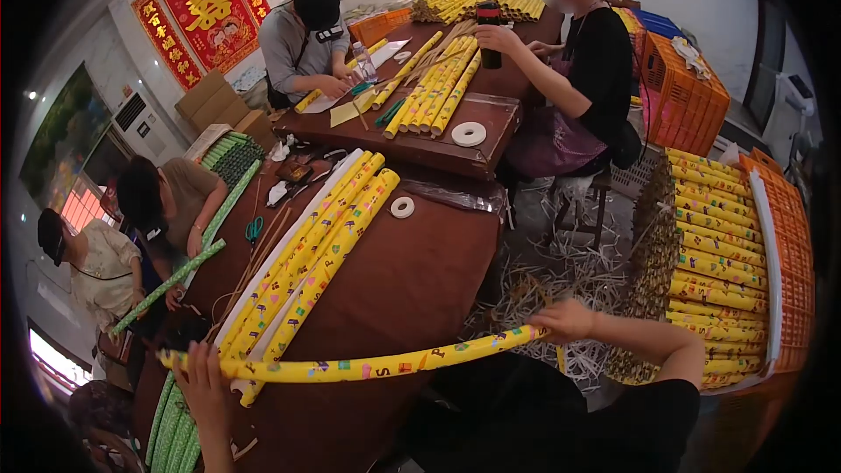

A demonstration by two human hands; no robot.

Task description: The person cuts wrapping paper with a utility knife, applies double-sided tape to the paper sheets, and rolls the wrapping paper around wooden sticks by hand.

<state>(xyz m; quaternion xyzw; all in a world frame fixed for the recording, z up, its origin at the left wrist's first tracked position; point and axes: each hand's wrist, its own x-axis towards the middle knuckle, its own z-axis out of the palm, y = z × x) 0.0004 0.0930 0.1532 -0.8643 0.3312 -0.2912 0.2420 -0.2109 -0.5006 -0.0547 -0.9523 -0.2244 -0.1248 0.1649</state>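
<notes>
A long yellow printed tube point(377, 370) spans the front of the view, between my two hands. Its left end rests in my left hand point(206, 390), whose fingers wrap round it. At the right end, my right hand point(562, 322) is closed on the tube, near the table's edge. Just beyond it, several more yellow tubes point(324, 280) lie on the brown table point(420, 285), with a white strip point(293, 241) along their left side. A roll of white tape point(402, 208) sits to the right of their far ends.
Co-workers stand or sit at the far table point(491, 127) and on the left. Green tubes point(171, 434) lie at the lower left, near green scissors point(254, 229). Stacked yellow tubes point(714, 271), an orange crate point(683, 92) and shredded paper point(543, 276) are at right.
</notes>
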